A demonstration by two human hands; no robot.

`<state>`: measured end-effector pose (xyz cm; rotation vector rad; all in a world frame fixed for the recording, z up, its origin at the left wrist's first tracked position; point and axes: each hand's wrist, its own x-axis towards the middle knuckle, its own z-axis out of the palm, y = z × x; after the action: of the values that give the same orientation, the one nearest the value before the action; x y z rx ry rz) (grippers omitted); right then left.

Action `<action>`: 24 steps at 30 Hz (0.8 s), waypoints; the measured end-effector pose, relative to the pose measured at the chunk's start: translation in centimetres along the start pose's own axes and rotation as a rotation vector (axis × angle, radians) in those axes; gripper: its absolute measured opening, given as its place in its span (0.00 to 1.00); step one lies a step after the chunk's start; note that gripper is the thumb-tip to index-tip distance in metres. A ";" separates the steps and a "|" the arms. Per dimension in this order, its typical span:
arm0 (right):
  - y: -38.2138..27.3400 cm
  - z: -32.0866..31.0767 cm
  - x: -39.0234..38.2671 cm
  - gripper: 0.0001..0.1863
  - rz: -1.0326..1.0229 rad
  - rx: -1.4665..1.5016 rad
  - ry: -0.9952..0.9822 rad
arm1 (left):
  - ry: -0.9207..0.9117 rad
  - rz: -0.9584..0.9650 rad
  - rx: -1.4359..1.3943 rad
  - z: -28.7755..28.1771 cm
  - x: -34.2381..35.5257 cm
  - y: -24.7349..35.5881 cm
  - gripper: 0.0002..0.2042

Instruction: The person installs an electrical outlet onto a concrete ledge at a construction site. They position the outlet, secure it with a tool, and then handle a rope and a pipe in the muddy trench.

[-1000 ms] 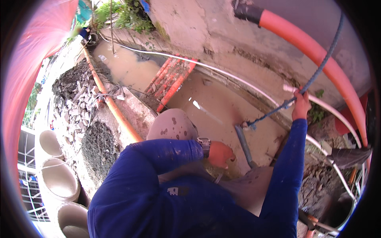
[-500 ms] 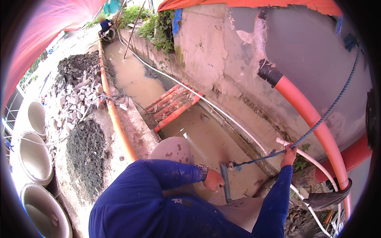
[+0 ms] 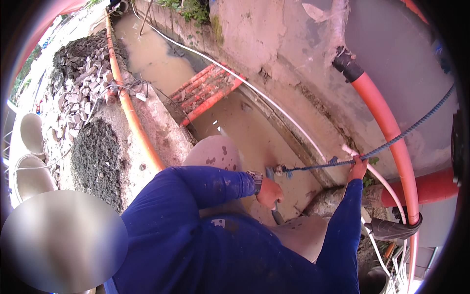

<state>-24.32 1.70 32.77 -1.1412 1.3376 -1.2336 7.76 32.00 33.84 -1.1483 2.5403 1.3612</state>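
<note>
Head view, right hand: our right hand [image 3: 359, 168] is closed around the blue rope [image 3: 313, 167], arm stretched out over the trench edge.
Left hand: our left hand [image 3: 270, 193], fingers curled, lies across the grey bar [image 3: 278, 216] in the picture; we cannot tell whether it clamps the bar or only covers it. A watch [image 3: 255, 181] circles this wrist.
Blue rope: we see it run from the upper right, in front of the thick orange pipe [image 3: 382, 105], through the right hand to a knotted end by the bar's top.
Grey bar: it slants between our knees, over muddy water [image 3: 257, 142]; its middle is hidden by the hand.
White pipe end: just beside the right hand we have a short white pipe [image 3: 348, 149].
Orange pipe bundle: several orange pipes [image 3: 214, 104] span the water ahead of us.
Left bank: stones [image 3: 81, 93] and dark gravel [image 3: 98, 164] lie beside a long orange pipe [image 3: 128, 105].
</note>
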 end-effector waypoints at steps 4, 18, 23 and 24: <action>-0.2 -0.1 -0.9 0.19 -0.023 -0.003 0.074 | 0.032 0.140 -0.011 0.5 -0.2 2.1 0.25; -0.9 1.3 -0.8 0.23 -0.010 0.005 0.072 | -0.014 0.170 0.024 -1.2 0.1 3.5 0.24; -0.9 1.3 -1.0 0.22 -0.016 0.008 0.068 | -0.026 0.288 -0.012 -1.4 1.1 4.8 0.24; -0.8 0.7 -0.8 0.22 -0.026 0.014 0.052 | -0.012 0.324 -0.011 -1.5 1.1 5.4 0.24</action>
<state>-23.48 2.39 33.60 -1.1267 1.3543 -1.2978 4.01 32.09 38.17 -0.7487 2.8049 1.4353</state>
